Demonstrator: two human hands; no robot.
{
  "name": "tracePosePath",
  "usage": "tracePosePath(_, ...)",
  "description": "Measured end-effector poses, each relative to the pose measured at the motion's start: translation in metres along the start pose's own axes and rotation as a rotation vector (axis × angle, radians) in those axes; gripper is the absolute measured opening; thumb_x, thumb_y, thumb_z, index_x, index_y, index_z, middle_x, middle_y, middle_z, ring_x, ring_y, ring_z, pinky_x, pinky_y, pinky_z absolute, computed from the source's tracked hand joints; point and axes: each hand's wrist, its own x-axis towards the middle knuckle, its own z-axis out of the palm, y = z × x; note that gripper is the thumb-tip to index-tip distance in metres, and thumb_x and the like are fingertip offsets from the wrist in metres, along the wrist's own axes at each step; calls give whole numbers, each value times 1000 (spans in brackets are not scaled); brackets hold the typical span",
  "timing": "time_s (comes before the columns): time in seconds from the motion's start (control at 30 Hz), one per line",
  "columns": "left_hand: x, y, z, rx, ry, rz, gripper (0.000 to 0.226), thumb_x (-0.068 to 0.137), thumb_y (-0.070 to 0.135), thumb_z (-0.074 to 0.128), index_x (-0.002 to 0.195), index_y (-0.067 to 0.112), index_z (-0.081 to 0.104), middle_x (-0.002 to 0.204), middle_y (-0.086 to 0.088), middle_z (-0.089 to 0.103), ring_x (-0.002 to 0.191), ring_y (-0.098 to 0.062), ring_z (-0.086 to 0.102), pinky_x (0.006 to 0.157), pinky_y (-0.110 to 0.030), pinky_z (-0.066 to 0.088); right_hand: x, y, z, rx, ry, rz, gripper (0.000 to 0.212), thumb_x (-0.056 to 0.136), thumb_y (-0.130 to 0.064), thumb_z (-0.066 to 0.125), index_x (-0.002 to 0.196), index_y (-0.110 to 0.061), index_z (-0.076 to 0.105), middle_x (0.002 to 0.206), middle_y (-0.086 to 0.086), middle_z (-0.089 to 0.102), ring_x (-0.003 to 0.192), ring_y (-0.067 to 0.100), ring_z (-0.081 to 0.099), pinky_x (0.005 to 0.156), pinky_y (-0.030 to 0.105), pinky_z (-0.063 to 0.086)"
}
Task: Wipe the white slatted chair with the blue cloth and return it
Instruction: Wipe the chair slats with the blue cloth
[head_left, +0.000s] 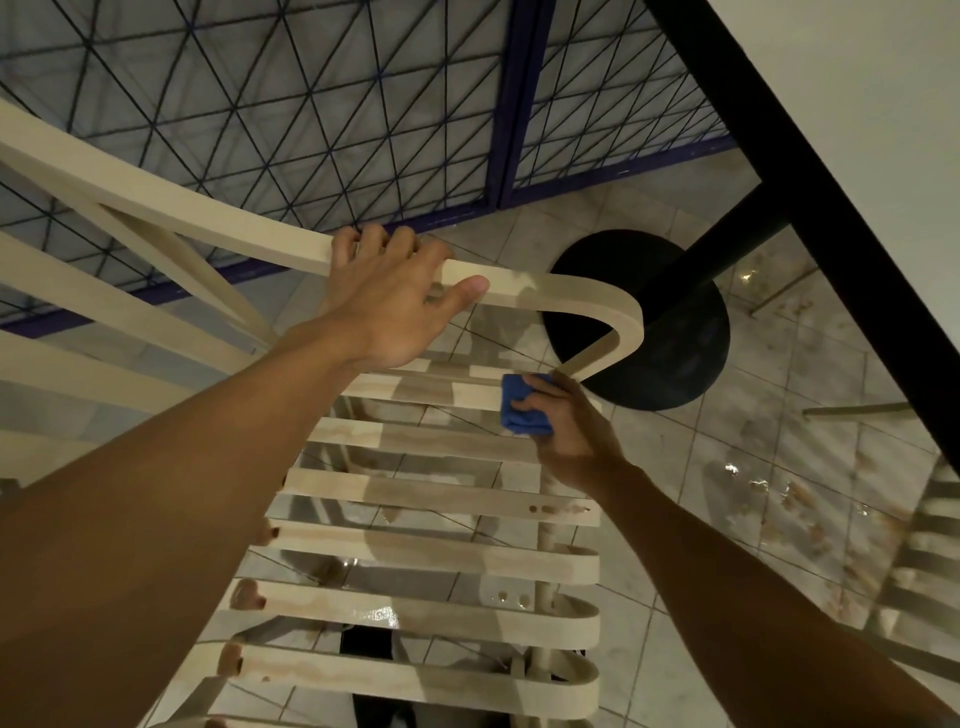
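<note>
Both hands are working on the chair (415, 561). The left hand (395, 301) is gripping its curved top rail (156, 202), the fingers curling over the far edge and the thumb lying along the near edge. The right hand (576, 436) is pinching the folded cloth (522, 410). The chair is standing below the two arms, its slats running across between the forearms. Beyond the left hand a wire grille (311, 104) with a blue frame is standing on the tiled floor (779, 467). A table (857, 130) with a black edge is passing above the right hand, and its round black base (675, 338) is sitting just beyond that hand. The blue cloth is pressing on the slat farthest from the person, just beside the rail's bend.
</note>
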Motion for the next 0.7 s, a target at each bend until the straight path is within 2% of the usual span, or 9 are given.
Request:
tracePosePath(0.07, -1, 0, -1, 4, 2, 2, 78, 86, 79, 9, 126, 29, 53, 116, -2, 53, 115, -29, 41, 105, -46, 21, -8, 13, -8, 59, 1, 26, 44, 85, -11, 71, 125, -17, 58, 146, -2, 40, 134, 15, 39, 106, 30, 43)
tracePosePath(0.13, -1, 1, -1, 6, 5, 3, 79, 86, 79, 8, 126, 28, 53, 114, -2, 52, 114, -29, 41, 104, -46, 21, -10, 20, -16, 201, -23, 88, 45, 84, -17, 73, 126, -20, 56, 143, -5, 39, 129, 10, 42, 105, 23, 39)
tracePosePath(0.23, 0, 2, -2, 4, 5, -2, 79, 86, 79, 8, 125, 28, 54, 112, -1, 50, 114, -29, 41, 103, -46, 20, -5, 17, -20, 518, -24, 226, 22, 88, -16, 68, 109, -22, 62, 133, -5, 47, 123, 12, 49, 92, 15, 40)
tracePosePath(0.33, 0, 3, -3, -2, 4, 1, 78, 87, 78, 10, 127, 28, 53, 106, 3, 44, 114, -29, 40, 104, -47, 20, 1, 15, -14, 411, 68, 221, 25, 88, -18, 71, 110, -19, 62, 123, 3, 56, 115, 18, 55, 95, 30, 48)
tracePosePath(0.4, 0, 3, -3, 0, 4, 1, 79, 86, 79, 8, 128, 28, 53, 106, 4, 43, 114, -29, 40, 104, -47, 20, 7, 11, -10, 282, 57, 250, 36, 87, -19, 73, 120, -22, 58, 127, 2, 55, 118, 17, 53, 98, 31, 46)
tracePosePath(0.5, 0, 3, -2, 9, 12, -3, 80, 87, 78, 8, 128, 27, 53, 113, -2, 52, 114, -30, 41, 104, -47, 21, 19, 2, -5, 129, 16, 275, 49, 89, -18, 70, 135, -22, 52, 131, 3, 54, 122, 19, 50, 102, 36, 45)
tracePosePath(0.6, -1, 4, -1, 16, 7, -4, 79, 87, 77, 9, 128, 27, 54, 118, -5, 53, 115, -30, 41, 105, -48, 21, 31, -13, -3, 128, -28, 258, 48, 92, -16, 65, 139, -17, 52, 130, 6, 59, 119, 24, 54, 102, 40, 46)
tracePosePath(0.7, -1, 4, -1, 18, 9, -3, 77, 88, 76, 10, 128, 27, 54, 118, -6, 53, 115, -31, 40, 105, -48, 20, 51, -38, 5, 83, -108, 229, 44, 94, -20, 62, 137, -18, 54, 132, 8, 58, 120, 28, 53, 104, 42, 42)
